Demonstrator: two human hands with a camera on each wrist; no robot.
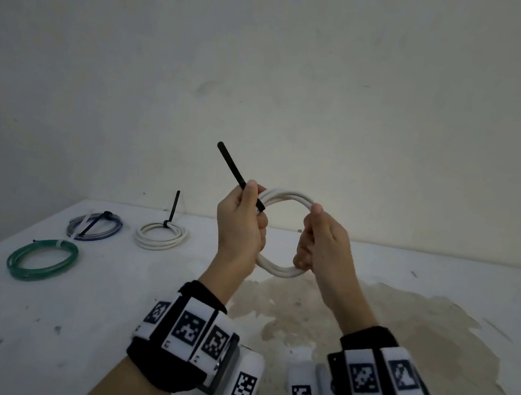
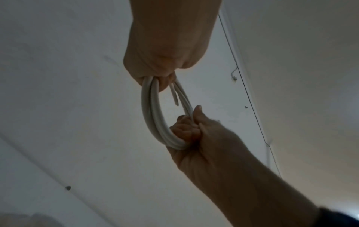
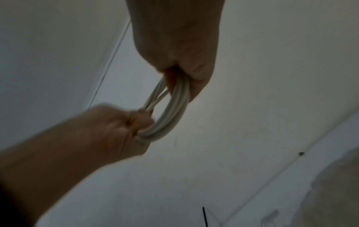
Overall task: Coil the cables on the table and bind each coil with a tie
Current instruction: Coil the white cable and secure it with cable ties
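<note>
stained white table point(image 1: 369, 321), both hands gripping a white cable coil point(image 1: 290, 196), left hand point(image 1: 240, 225) pinching a black tie point(image 1: 236, 170), right hand point(image 1: 320, 242)

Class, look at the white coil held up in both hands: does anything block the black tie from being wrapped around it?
Nothing visible does. The left hand holds the black tie against the white coil, and the right hand grips the opposite side, away from the tie.

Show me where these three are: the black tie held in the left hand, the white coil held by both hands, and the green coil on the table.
black tie point(image 1: 232, 164): head view, on the free strap above the left hand.
white coil point(image 1: 287, 195): head view, on its top arc between the hands.
green coil point(image 1: 42, 260): head view, on its near rim.
</note>
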